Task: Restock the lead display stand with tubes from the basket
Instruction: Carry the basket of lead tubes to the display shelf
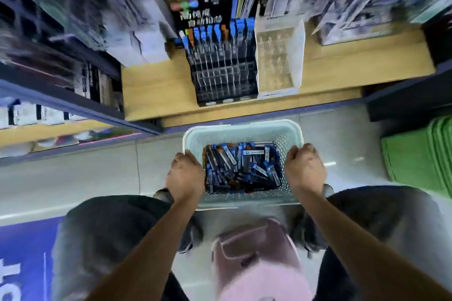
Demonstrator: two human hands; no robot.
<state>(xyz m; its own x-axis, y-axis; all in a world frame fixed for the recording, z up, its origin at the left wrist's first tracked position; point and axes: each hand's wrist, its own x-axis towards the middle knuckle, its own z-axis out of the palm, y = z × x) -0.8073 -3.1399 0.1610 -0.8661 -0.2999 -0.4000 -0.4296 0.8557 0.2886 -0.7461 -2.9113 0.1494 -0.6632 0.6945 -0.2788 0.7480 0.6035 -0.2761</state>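
Tubes jumbled (axes mixed) in hand-held basket

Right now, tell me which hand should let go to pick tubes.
Either: left hand and right hand grip opposite basket rims, equally near the tubes. The stand sits straight ahead.

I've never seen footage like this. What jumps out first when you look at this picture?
A pale basket sits low in the middle, gripped at its sides by the left hand and the right hand, and heaped with blue and orange tubes. Just beyond it, on the wooden shelf, stands the black display stand, its back rows filled with tubes and its front rows bare.
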